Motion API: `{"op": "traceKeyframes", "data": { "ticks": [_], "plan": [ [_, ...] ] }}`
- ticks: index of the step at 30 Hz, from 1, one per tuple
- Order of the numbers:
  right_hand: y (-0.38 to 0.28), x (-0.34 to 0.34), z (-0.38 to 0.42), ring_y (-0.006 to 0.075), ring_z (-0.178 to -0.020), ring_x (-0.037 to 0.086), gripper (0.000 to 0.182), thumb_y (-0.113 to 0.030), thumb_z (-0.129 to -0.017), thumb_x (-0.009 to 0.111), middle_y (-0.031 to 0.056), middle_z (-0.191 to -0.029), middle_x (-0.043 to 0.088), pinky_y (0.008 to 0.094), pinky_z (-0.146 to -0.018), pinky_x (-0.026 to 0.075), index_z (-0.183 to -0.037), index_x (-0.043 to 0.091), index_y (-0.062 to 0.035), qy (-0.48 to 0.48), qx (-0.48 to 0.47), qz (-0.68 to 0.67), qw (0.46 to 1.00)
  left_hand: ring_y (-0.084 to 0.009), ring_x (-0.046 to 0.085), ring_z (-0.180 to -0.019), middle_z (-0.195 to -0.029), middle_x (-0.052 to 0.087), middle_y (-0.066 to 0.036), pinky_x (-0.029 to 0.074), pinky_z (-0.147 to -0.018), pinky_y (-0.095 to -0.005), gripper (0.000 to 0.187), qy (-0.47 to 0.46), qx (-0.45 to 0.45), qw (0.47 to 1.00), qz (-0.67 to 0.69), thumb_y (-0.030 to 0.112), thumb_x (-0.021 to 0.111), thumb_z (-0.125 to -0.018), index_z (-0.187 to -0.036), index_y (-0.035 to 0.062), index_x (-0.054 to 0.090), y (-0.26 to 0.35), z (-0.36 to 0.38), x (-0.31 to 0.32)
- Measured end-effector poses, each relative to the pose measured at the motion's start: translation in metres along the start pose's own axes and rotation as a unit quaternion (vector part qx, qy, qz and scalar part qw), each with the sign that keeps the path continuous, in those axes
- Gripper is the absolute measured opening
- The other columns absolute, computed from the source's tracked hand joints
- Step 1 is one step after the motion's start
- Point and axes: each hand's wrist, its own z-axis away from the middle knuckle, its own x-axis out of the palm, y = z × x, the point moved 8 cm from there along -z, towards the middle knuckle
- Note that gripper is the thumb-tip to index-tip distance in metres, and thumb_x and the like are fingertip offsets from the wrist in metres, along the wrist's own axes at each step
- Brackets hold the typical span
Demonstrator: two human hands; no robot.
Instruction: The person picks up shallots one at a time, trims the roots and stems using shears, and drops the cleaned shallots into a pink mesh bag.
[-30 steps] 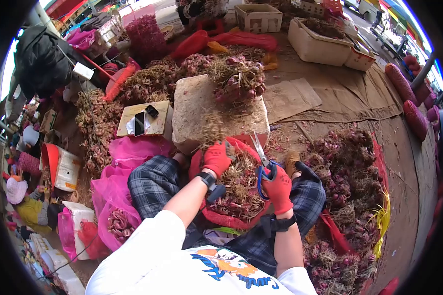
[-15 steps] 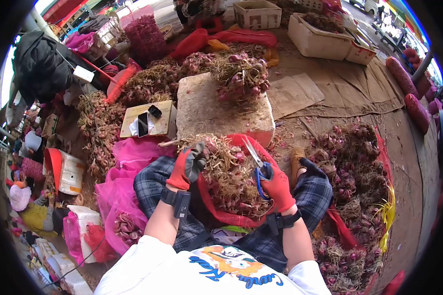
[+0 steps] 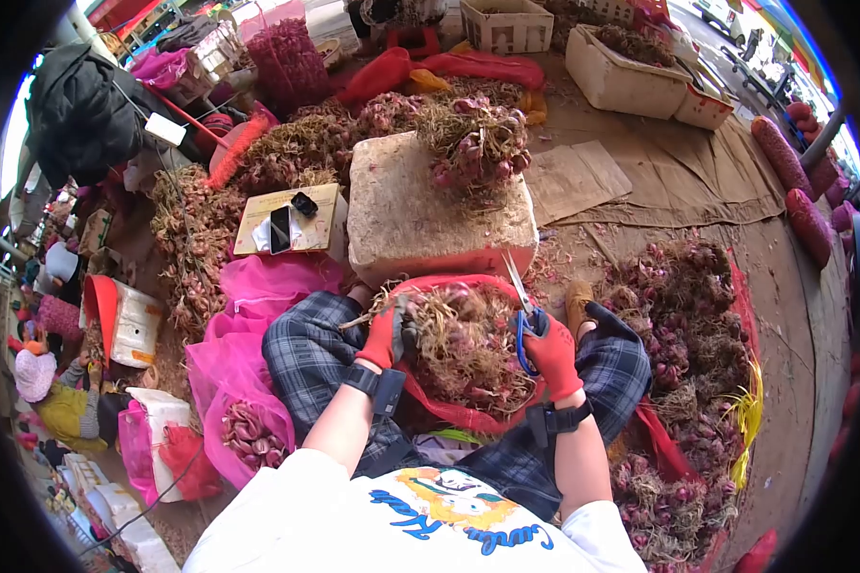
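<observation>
Shallots (image 3: 463,344), papery with wiry roots, fill a red sack (image 3: 468,415); left hand (image 3: 384,336) grips a bunch, right hand (image 3: 551,351) clamps scissors (image 3: 520,296), outdoors on a dirt floor (image 3: 678,191).

Under bright daylight, flattened cardboard sheets (image 3: 659,186) cover the ground ahead and to the right of the hands, white foam boxes (image 3: 626,81) stand beyond them, and filled red mesh sacks (image 3: 793,181) line the far right edge.

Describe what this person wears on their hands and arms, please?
Both hands wear red knit gloves; the left hand has dark grey on its fingers, the right hand is red all over. Each wrist carries a black strap, the left one with a small dark box. Short white sleeves leave the forearms bare.
</observation>
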Motion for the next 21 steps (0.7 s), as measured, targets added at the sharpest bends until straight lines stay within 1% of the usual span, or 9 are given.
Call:
{"op": "traceKeyframes", "data": {
  "ticks": [2,4,6,8,10,12,14,18,21],
  "plan": [
    [-0.004,-0.002,0.002,0.0276,-0.078,0.065,0.039,-0.03,-0.077,0.068,0.0103,-0.084,0.067,0.0339,-0.069,0.048,-0.112,0.062,-0.0137,0.004,0.012,0.06,0.998,-0.0093,0.058,-0.082,-0.098,0.061,0.0,0.049,-0.069,-0.0237,0.032,0.063,-0.291,0.9,0.32,0.03,0.043,-0.098,-0.116,0.0088,0.058,-0.07,0.014,0.006],
    [0.005,0.004,0.003,0.0276,-0.076,0.064,0.035,-0.031,-0.077,0.07,0.011,-0.083,0.066,0.0343,-0.069,0.047,-0.103,0.064,-0.0097,-0.003,-0.033,0.055,0.998,-0.0109,0.052,-0.109,-0.123,0.056,-0.005,0.046,-0.088,-0.0261,0.041,0.021,-0.267,0.907,0.326,0.028,0.043,-0.098,-0.134,0.0077,0.045,-0.025,0.008,0.003],
    [0.005,0.015,0.002,0.0277,-0.073,0.064,0.032,-0.031,-0.077,0.072,0.0115,-0.081,0.065,0.0344,-0.069,0.047,-0.096,0.064,-0.0065,-0.014,-0.073,0.033,0.997,-0.0108,0.052,-0.11,-0.126,0.054,-0.005,0.047,-0.086,-0.0252,0.043,0.087,-0.169,0.946,0.262,0.02,0.047,-0.096,-0.136,0.0068,0.042,-0.012,0.003,-0.006],
    [-0.001,0.024,0.004,0.0278,-0.071,0.062,0.03,-0.03,-0.076,0.073,0.0116,-0.079,0.064,0.0344,-0.068,0.047,-0.088,0.064,-0.0042,-0.026,-0.102,-0.006,0.994,-0.0108,0.056,-0.102,-0.122,0.056,-0.004,0.048,-0.082,-0.0239,0.046,0.059,-0.097,0.949,0.295,0.01,0.054,-0.091,-0.136,0.0058,0.042,-0.012,0.005,-0.003],
    [-0.004,0.03,0.005,0.0225,-0.067,0.062,0.029,-0.028,-0.076,0.074,0.0095,-0.077,0.065,0.0324,-0.067,0.047,-0.09,0.065,-0.0048,-0.048,-0.085,-0.013,0.995,-0.01,0.056,-0.097,-0.115,0.059,-0.005,0.048,-0.078,-0.0245,0.045,0.107,-0.228,0.95,0.182,0.005,0.066,-0.082,-0.124,0.0029,0.05,-0.036,0.026,0.005],
    [-0.013,0.03,0.008,0.0177,-0.066,0.061,0.029,-0.028,-0.077,0.073,0.0073,-0.076,0.066,0.0312,-0.066,0.046,-0.095,0.066,-0.0057,-0.049,-0.076,-0.014,0.996,-0.0064,0.056,-0.079,-0.107,0.06,-0.002,0.048,-0.07,-0.0221,0.037,0.18,-0.104,0.977,0.041,0.006,0.066,-0.083,-0.118,0.0031,0.053,-0.017,0.032,0.008],
    [-0.014,0.03,0.01,0.0131,-0.065,0.059,0.03,-0.027,-0.078,0.073,0.0044,-0.075,0.066,0.0302,-0.064,0.046,-0.1,0.067,-0.0074,-0.046,-0.058,-0.048,0.996,-0.0266,0.056,-0.094,-0.105,0.058,-0.01,0.045,-0.084,-0.0361,0.038,0.217,0.036,0.963,-0.153,0.01,0.071,-0.074,-0.11,0.0081,0.058,0.061,0.035,0.005],
    [-0.003,0.026,0.008,0.0074,-0.064,0.054,0.033,-0.027,-0.079,0.072,-0.0006,-0.073,0.065,0.0283,-0.061,0.044,-0.106,0.068,-0.0102,-0.052,0.017,-0.065,0.996,-0.0287,0.049,-0.107,-0.117,0.051,-0.008,0.041,-0.088,-0.0413,0.039,0.13,0.161,0.919,-0.336,0.023,0.07,-0.072,-0.108,0.0145,0.059,0.139,0.012,0.031],
    [-0.001,0.025,0.004,0.0077,-0.073,0.06,0.021,-0.012,-0.08,0.062,0.002,-0.079,0.068,0.0263,-0.068,0.047,-0.097,0.067,-0.0009,-0.045,0.039,-0.059,0.997,-0.0289,0.048,-0.107,-0.119,0.051,-0.008,0.041,-0.089,-0.0404,0.043,0.042,0.133,0.898,-0.418,0.025,0.069,-0.072,-0.113,0.0151,0.059,0.122,-0.007,0.063]
  ]
}}
